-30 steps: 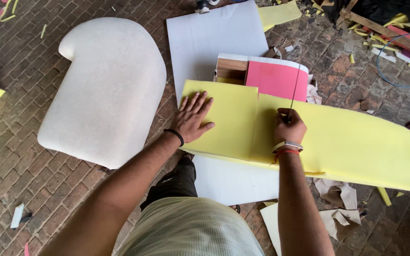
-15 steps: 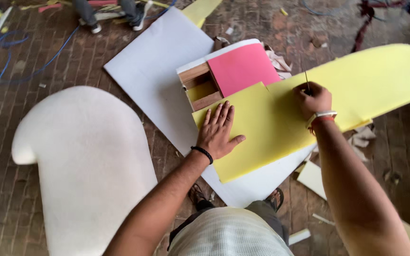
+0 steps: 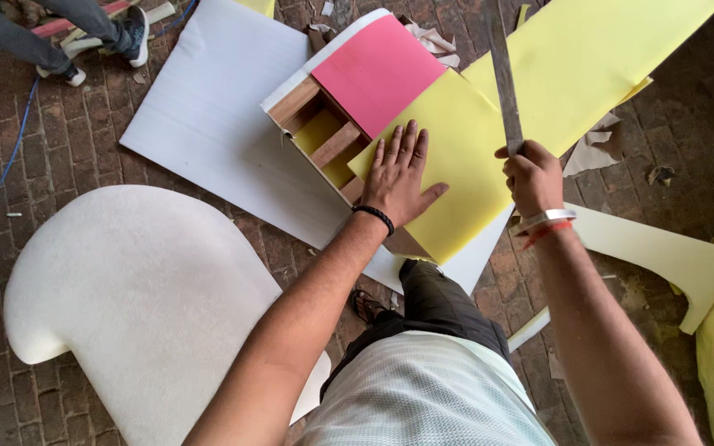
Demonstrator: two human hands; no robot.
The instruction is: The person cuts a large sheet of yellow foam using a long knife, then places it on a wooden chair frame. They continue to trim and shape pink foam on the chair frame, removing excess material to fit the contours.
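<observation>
My left hand (image 3: 401,175) lies flat, fingers spread, on a yellow foam sheet (image 3: 464,157) that rests over a wooden frame (image 3: 324,136). A pink foam piece (image 3: 382,70) covers the far part of the frame. My right hand (image 3: 533,176) grips a long thin metal blade (image 3: 504,74) that stands upright along the yellow sheet's right side. The yellow foam continues as a long strip (image 3: 605,58) toward the upper right. A black band is on my left wrist, a metal bangle and red thread on my right.
A large white foam sheet (image 3: 208,107) lies under the frame on the brick floor (image 3: 68,165). A thick white cushion shape (image 3: 134,297) is at the lower left. Another person's legs and shoes (image 3: 84,33) stand at the top left. A cream offcut (image 3: 663,252) lies right.
The view has swung and closed in. My right hand has raised the blade upright at the yellow sheet's edge. My left hand stays flat on the foam.
</observation>
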